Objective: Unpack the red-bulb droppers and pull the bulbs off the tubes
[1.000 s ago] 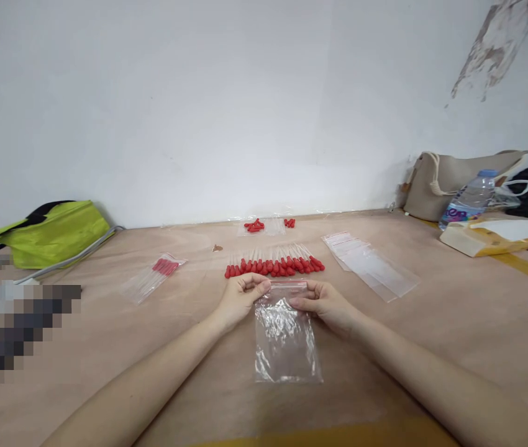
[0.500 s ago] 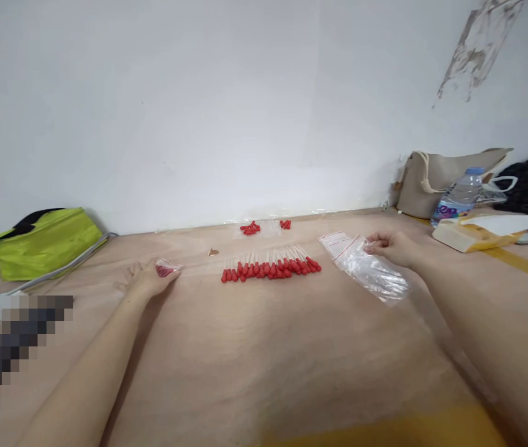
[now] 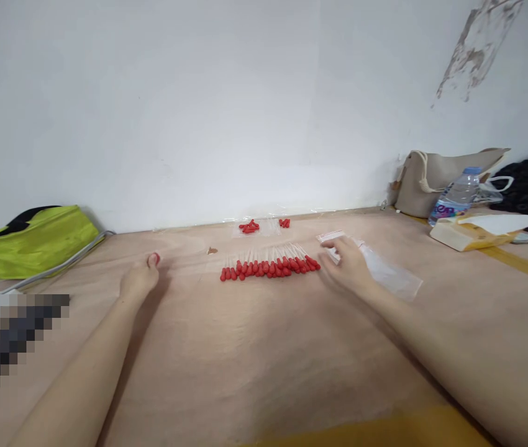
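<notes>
Since half a second ago, the right hand point(image 3: 348, 266) has swung inward from the clear bags point(image 3: 397, 276), and the left hand point(image 3: 138, 278) has drawn its fingers in. Brown tabletop point(image 3: 212, 347) spreads widely between the forearms, from the row of red-tipped sticks point(image 3: 271, 268) at mid-frame down to yellow tape point(image 3: 348, 428) along the bottom. Its far edge meets the pale wall point(image 3: 217, 112); a green bag point(image 3: 45, 245) bounds the left side, and a bottle point(image 3: 457, 198) stands toward the right edge. Both forearms rise from the lower corners, angled inward. Left of centre, the left hand is curled closed around a red item point(image 3: 157, 259), mostly hidden, its thumb uppermost. Right of centre, the right hand has its fingers loosely spread, thumb apart, just beside the row's right end and partly covering the clear bags; whether it touches them I cannot tell.
</notes>
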`<state>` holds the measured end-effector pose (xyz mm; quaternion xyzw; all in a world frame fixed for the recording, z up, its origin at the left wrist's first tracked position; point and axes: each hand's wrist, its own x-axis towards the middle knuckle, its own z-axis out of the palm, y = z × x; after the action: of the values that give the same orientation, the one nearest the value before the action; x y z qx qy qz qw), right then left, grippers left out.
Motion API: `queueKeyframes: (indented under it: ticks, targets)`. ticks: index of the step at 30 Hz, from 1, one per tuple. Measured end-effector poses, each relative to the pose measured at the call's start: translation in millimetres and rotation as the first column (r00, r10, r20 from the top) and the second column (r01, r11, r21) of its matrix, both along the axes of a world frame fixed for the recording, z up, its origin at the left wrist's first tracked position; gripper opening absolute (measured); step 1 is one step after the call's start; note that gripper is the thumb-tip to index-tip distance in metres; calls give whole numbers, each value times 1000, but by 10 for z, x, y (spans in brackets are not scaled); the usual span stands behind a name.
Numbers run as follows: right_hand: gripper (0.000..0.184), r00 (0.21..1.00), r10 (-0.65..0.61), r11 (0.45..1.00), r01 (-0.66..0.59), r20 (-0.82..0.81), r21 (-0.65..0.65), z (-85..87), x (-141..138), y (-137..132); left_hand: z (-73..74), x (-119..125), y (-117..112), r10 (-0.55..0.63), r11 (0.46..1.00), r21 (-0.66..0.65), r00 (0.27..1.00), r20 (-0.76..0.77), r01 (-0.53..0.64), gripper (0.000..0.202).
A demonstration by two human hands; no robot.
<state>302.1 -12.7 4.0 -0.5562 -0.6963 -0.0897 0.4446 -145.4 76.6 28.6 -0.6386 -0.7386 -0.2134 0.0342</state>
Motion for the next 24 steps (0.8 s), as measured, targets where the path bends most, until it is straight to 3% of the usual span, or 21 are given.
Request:
queueKeyframes:
  ticks: [2, 5, 7, 10, 13, 14, 16, 20, 24]
  targets:
    - [16, 992, 125, 988, -125, -4, -94, -34, -242, -129, 195, 136, -91, 58, 998, 16, 998, -6, -58, 52]
    - [12, 962, 273, 940, -272, -27, -205, -104, -447, -294, 446, 490, -356, -61, 991, 116, 998, -36, 64, 45]
    - [10, 950, 306, 921, -312, -61, -233, -134, -493, -360, 494, 775, -603, -194, 967, 168, 981, -18, 194, 42]
    - [10, 941, 326, 904, -338, -92, -260, -148, -507, -402, 330, 1154, -971, -453, 873, 175, 890, -54, 455, 37]
    - [12, 935, 338, 890, -354, -106, -288, -150, -524, -416, 10, 1412, -1239, -693, 683, 109, 688, -216, 723, 46]
    - [13, 933, 344, 881, -360, -108, -306, -151, -534, -422, -92, 1475, -1300, -730, 618, 108, 619, -290, 779, 48]
    - [19, 936, 339, 868, -348, -90, -355, -148, -555, -439, -258, 1582, -1383, -739, 558, 99, 547, -394, 824, 47]
    - [46, 960, 277, 824, -253, -29, -507, -123, -593, -487, -442, 1753, -1423, -741, 520, 25, 466, -483, 854, 40]
    - [48, 962, 251, 729, -261, -107, -633, -98, -621, -521, -508, 1859, -1411, -784, 528, -1, 487, -386, 849, 38]
